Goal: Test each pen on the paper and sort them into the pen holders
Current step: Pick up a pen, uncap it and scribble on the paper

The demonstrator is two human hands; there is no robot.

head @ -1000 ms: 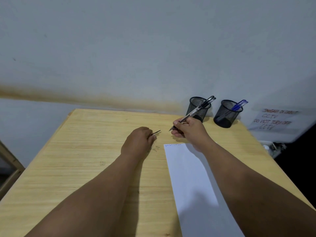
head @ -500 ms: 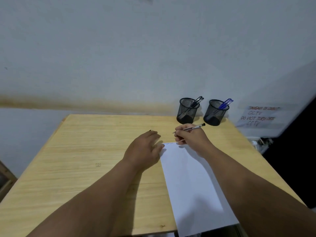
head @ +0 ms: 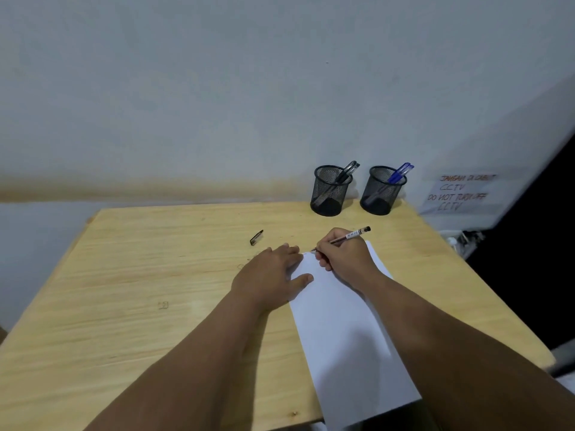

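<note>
Now, at the worktop (head: 124, 275): a person sits over a pale wooden surface, both forearms reaching in from the near edge, one pen test under way.
Right hand (head: 345, 259): clenched around a clear-barrelled pen (head: 353, 235) in a writing grip, tip down at the far left corner of the paper (head: 345, 331), barrel slanting up and to the right; the grip suits a short scribble to check the ink.
Left hand (head: 273, 272): released and flat, holding nothing, fingers spread across the sheet's far left edge, apparently to pin it so that it does not slide under the stroke.
Paper: a long white sheet, lying from near to far, its near end hanging past the worktop's near edge; whether a mark has been made under the tip is too small to tell.
Cap (head: 256, 237): a small dark piece, likely the pen's cap, lies on the wood just beyond the left hand, within easy reach for recapping.
Left holder (head: 329, 192): black mesh, at the far edge by the wall, carrying dark-capped pens.
Right holder (head: 384, 192): its twin, just beside it, carrying blue pens, which suggests sorting by ink colour.
Notice (head: 460, 192): a handwritten sheet on the wall, far right, concerning CCTV.
Progress: judging by the filled holders, sorting appears well along.
</note>
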